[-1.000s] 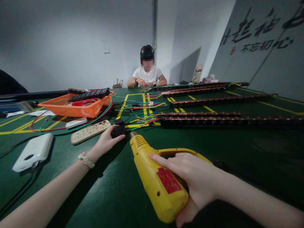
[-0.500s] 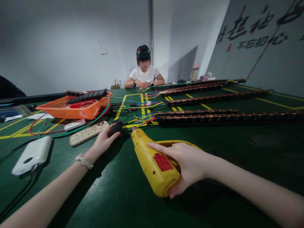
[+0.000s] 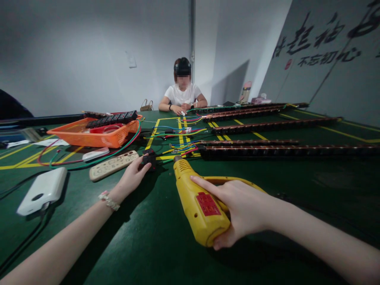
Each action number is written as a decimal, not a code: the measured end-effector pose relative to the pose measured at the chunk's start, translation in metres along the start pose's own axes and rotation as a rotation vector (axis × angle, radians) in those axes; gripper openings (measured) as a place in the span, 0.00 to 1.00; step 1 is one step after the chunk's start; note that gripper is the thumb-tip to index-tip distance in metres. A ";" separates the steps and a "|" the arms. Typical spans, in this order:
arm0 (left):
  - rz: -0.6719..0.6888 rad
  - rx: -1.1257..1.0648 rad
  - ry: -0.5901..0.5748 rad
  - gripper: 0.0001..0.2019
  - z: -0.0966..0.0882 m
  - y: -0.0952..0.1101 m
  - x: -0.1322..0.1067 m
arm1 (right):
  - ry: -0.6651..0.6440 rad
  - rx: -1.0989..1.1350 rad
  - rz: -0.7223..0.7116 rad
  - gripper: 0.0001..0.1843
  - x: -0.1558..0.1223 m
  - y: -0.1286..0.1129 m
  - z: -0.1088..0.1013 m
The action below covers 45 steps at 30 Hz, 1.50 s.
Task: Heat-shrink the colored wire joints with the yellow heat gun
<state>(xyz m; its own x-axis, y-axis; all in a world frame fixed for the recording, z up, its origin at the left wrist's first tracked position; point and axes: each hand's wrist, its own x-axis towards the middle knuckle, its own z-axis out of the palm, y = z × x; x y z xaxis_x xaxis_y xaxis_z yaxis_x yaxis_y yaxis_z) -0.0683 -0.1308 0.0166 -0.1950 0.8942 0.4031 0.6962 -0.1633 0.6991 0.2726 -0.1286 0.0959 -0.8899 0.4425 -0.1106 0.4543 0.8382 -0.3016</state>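
Observation:
My right hand (image 3: 237, 206) is wrapped around a yellow heat gun (image 3: 197, 202), index finger along its body. The gun's metal nozzle points away from me, close to the green wire (image 3: 166, 162) that lies near the table's middle. My left hand (image 3: 134, 172) grips a small black block (image 3: 149, 159) with the thumb and fingers; part of the block is hidden by them. Beyond the nozzle, several coloured wires (image 3: 185, 148) run into the end of a long black strip (image 3: 282, 152) with copper-coloured bars along it.
An orange basket (image 3: 89, 136) with black parts and red wire stands at left. A beige power strip (image 3: 114, 165) and a white power bank (image 3: 43, 192) lie near my left arm. More long strips (image 3: 276, 126) lie farther back. A person (image 3: 183, 95) sits across the table (image 3: 142, 237).
The heat gun's nozzle has shifted slightly right, away from the black block. My left hand still holds the block, and the whole view has shifted a little.

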 end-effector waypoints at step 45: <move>0.039 0.032 -0.049 0.21 -0.003 0.001 0.001 | 0.067 0.052 -0.009 0.68 -0.010 0.002 0.001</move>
<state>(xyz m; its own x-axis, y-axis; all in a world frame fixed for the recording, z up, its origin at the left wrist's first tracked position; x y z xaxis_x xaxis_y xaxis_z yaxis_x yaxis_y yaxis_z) -0.0699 -0.1313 0.0197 -0.1334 0.9069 0.3997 0.7246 -0.1859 0.6636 0.2822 -0.1320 0.0955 -0.8885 0.4567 -0.0447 0.4420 0.8254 -0.3513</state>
